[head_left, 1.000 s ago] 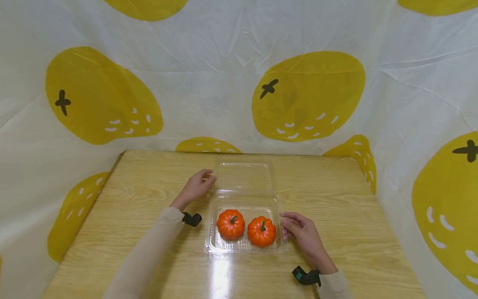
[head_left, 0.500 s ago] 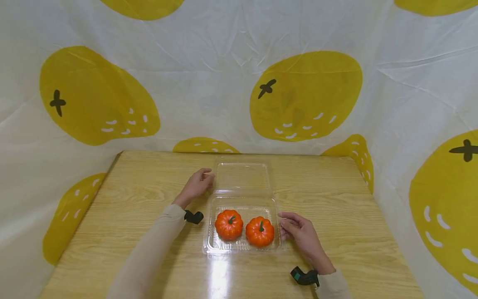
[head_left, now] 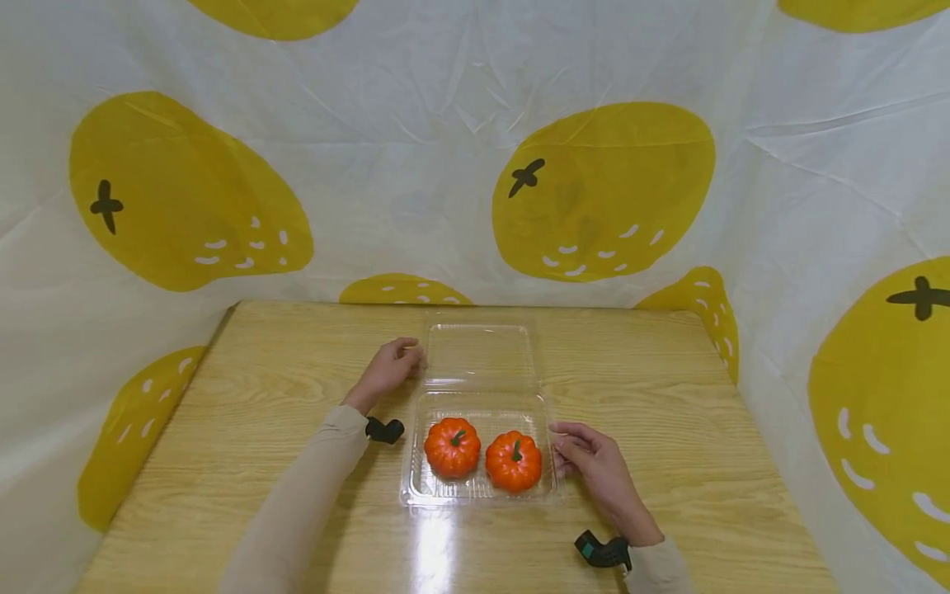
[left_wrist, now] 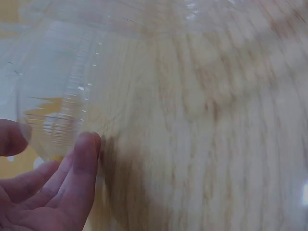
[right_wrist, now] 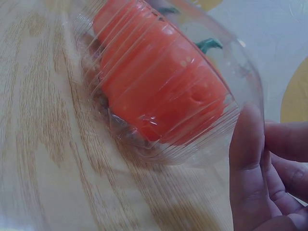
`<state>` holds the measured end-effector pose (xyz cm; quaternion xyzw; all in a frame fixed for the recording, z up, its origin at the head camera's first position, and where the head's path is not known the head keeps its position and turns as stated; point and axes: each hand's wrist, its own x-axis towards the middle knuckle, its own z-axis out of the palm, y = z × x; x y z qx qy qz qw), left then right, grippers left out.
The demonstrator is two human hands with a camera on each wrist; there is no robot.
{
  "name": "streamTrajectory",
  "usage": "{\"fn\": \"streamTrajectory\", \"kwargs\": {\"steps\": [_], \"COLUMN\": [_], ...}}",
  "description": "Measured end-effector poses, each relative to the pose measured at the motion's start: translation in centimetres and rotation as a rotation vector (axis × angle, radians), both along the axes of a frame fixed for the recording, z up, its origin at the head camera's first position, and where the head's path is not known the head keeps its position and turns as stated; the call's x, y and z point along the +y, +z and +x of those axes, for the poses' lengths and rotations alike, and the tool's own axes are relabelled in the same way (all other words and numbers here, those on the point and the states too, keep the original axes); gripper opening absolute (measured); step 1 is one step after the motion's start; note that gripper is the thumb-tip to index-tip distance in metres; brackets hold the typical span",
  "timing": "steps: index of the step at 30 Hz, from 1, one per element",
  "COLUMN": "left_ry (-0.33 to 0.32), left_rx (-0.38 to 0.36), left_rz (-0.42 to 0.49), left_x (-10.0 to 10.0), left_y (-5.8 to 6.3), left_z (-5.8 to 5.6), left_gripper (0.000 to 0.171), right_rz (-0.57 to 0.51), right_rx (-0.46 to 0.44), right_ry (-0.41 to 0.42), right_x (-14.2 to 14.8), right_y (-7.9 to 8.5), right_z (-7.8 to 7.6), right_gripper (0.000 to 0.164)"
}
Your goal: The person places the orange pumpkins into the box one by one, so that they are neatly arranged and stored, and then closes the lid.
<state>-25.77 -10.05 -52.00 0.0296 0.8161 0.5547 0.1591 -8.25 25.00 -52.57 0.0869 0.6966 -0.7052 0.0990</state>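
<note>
A clear plastic clamshell container (head_left: 482, 404) lies unfolded on the wooden table, its lid (head_left: 480, 351) laid back at the far side. Two small orange pumpkins with green stems sit side by side in its base, the left pumpkin (head_left: 452, 448) slightly farther back than the right pumpkin (head_left: 514, 462). My left hand (head_left: 389, 367) is at the lid's left edge; in the left wrist view the edge runs between the thumb and the fingers (left_wrist: 84, 154). At the base's right side, my right hand (head_left: 594, 462) pinches the rim, one fingertip (right_wrist: 248, 130) against the outer wall.
The wooden table (head_left: 631, 371) reaches back to a white curtain (head_left: 416, 206) printed with large yellow fruit, which also hangs along both sides. Black wrist cameras sit on both wrists. A bright reflection lies on the tabletop in front of the container.
</note>
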Motion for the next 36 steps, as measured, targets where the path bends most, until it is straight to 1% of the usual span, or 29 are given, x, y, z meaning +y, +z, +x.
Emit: {"fn": "streamTrajectory", "kwargs": {"steps": [9,14,19,25,31,36], "left_ry": [-0.022,-0.01,-0.014,-0.02,-0.035,-0.04], "left_rx": [-0.007,0.0,0.016,0.045,0.054,0.089], "left_rz": [0.031,0.035,0.035,0.03,0.054,0.059], "left_x": [-0.2,-0.2,-0.2,-0.1,-0.2,-0.3], "left_y": [0.1,0.3,0.8,1.5,1.9,2.4], "left_z": [-0.3,-0.1,0.2,0.5,0.7,0.8], "left_gripper": [0.051,0.049,0.047,0.047,0.047,0.049], "right_rz": [0.0,0.004,0.007,0.006,-0.008,-0.008], "right_rx": [0.003,-0.001,-0.01,0.011,0.001,-0.009], "right_ry": [-0.005,0.003,-0.001,-0.001,-0.001,0.0], "right_x": [0.0,0.0,0.0,0.0,0.0,0.0], "right_y": [0.0,0.0,0.1,0.1,0.1,0.1], "right_z": [0.0,0.1,0.1,0.2,0.1,0.1], "right_gripper": [0.038,0.038,0.038,0.039,0.038,0.038]}}
